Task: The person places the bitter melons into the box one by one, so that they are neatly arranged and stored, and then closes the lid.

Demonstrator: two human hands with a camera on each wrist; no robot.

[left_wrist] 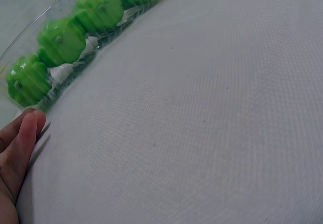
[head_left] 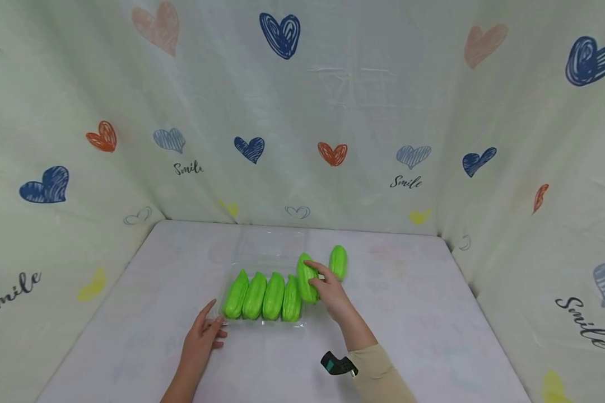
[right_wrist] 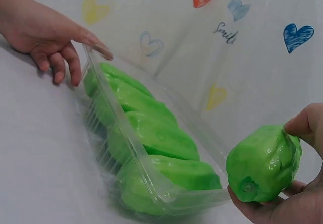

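Observation:
My right hand [head_left: 329, 288] holds a green ridged gourd [head_left: 307, 277] between thumb and fingers, at the right end of a clear plastic box [head_left: 262, 323]. In the right wrist view this gourd [right_wrist: 262, 166] shows its round stem end, beside the box's corner. Several like gourds [head_left: 254, 296] lie side by side in the box, tips pointing away from me. My left hand [head_left: 201, 336] is at the box's near left corner, relaxed fingers touching its rim [right_wrist: 101, 75]. One more gourd [head_left: 338, 262] lies on the table, behind my right hand.
The box's clear lid [head_left: 272, 243] lies folded back behind it. A white cloth covers the table [head_left: 408, 313]. Pale curtains with printed hearts [head_left: 282, 112] stand at the back and both sides. A black band [head_left: 338, 364] shows by the right sleeve.

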